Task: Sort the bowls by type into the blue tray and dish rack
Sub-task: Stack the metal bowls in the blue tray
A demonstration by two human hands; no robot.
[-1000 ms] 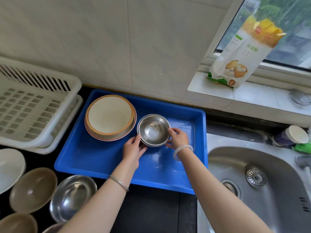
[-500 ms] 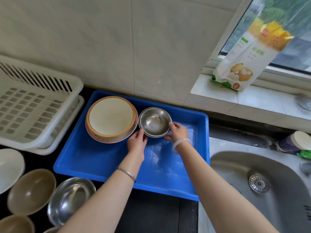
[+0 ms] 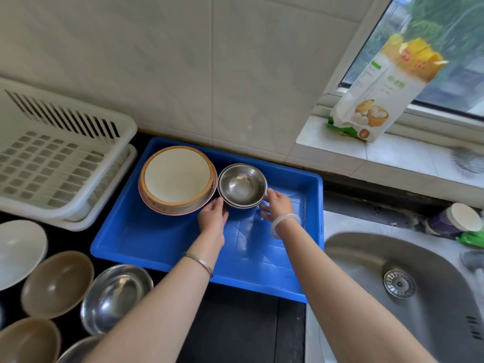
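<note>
A blue tray (image 3: 157,247) on the dark counter holds a stack of cream ceramic bowls (image 3: 178,176) at its back left. Beside that stack stands a stack of small steel bowls (image 3: 242,184), close to the tray's back wall. My left hand (image 3: 213,216) touches the steel stack's lower left side with fairly straight fingers. On the stack's right, my right hand (image 3: 276,204) has its fingers spread and its fingertips at the rim. The white dish rack (image 3: 52,163) stands empty to the left.
Loose bowls lie on the counter at bottom left: a white one (image 3: 18,252), two brown ones (image 3: 57,282) and a larger steel one (image 3: 116,294). A steel sink (image 3: 419,284) is on the right. A flour bag (image 3: 379,90) leans on the windowsill.
Both hands have moved the steel bowl stack away from me toward the tray's back wall, next to the ceramic stack. Their fingers now lie looser at its sides.
</note>
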